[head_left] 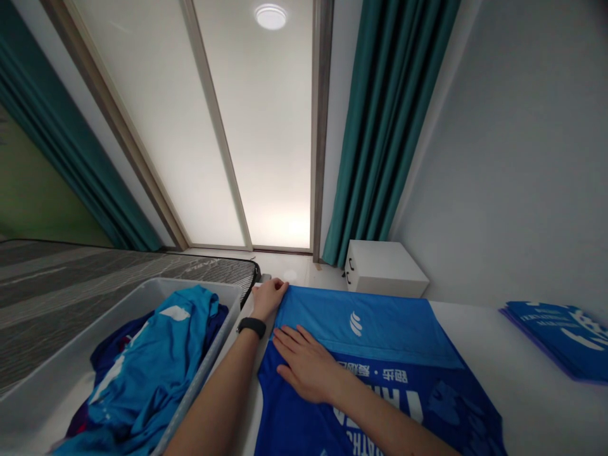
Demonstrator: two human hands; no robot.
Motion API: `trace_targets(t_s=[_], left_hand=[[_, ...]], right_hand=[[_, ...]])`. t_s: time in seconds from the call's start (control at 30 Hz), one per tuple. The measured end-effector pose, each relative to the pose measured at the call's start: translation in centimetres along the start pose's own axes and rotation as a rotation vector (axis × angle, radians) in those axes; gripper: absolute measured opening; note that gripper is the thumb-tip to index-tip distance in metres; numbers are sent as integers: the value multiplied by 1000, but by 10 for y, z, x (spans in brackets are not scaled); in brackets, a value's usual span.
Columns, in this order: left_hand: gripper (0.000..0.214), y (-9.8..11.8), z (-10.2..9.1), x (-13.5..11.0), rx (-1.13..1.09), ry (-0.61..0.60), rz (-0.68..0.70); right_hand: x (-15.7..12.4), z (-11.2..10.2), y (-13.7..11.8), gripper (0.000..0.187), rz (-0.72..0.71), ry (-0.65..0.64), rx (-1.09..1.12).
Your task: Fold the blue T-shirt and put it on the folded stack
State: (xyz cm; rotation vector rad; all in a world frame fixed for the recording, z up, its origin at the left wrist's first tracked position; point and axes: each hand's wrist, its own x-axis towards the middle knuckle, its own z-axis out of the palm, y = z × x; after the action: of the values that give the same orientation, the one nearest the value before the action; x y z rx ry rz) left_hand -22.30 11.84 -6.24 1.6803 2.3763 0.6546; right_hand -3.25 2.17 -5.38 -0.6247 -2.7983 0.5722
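A blue sports shirt with white printing lies spread on the white table, its lighter blue band folded across the far side. At the shirt's far left corner, my left hand pinches the edge between thumb and fingers; a black wristband circles that wrist. My right hand rests flat on the shirt near its left side, fingers stretched out and holding nothing. The shirt's near edge runs out of view.
Left of the table, a pale plastic bin holds crumpled blue clothes. Folded blue shirts lie stacked at the table's right. Beyond are a white cabinet, a grey striped mattress and teal curtains.
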Motion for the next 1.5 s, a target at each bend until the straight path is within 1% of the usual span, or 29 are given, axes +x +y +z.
trace_targets(t_s=[0.3, 0.5, 0.7, 0.83, 0.97, 1.1, 1.27, 1.37, 1.43, 1.5], left_hand=[[29, 2, -3, 1, -10, -32, -8], [27, 3, 2, 2, 9, -13, -20], [25, 3, 4, 1, 19, 7, -3], [25, 3, 0, -1, 14, 15, -5], [23, 4, -4, -3, 16, 7, 8], [22, 5, -6, -4, 23, -4, 14], [23, 6, -8, -6, 23, -16, 18], [24, 8, -9, -7, 13, -24, 12], [25, 11, -11, -8, 10, -22, -4], [25, 16, -13, -11, 9, 3, 9]], right_hand=[[-1, 3, -1, 51, -2, 54, -36], [-2, 0, -2, 51, -12, 49, -20], [-2, 1, -2, 51, -9, 46, -9], [-3, -5, 1, 51, 17, 65, -18], [-9, -16, 11, 50, 78, 83, -36], [-26, -29, 26, 51, 123, 58, -70], [-59, -47, 47, 49, 224, 38, -97], [-85, -53, 66, 48, 289, 66, -125], [-105, -54, 82, 48, 325, 104, -146], [-127, -54, 100, 47, 373, 158, -171]])
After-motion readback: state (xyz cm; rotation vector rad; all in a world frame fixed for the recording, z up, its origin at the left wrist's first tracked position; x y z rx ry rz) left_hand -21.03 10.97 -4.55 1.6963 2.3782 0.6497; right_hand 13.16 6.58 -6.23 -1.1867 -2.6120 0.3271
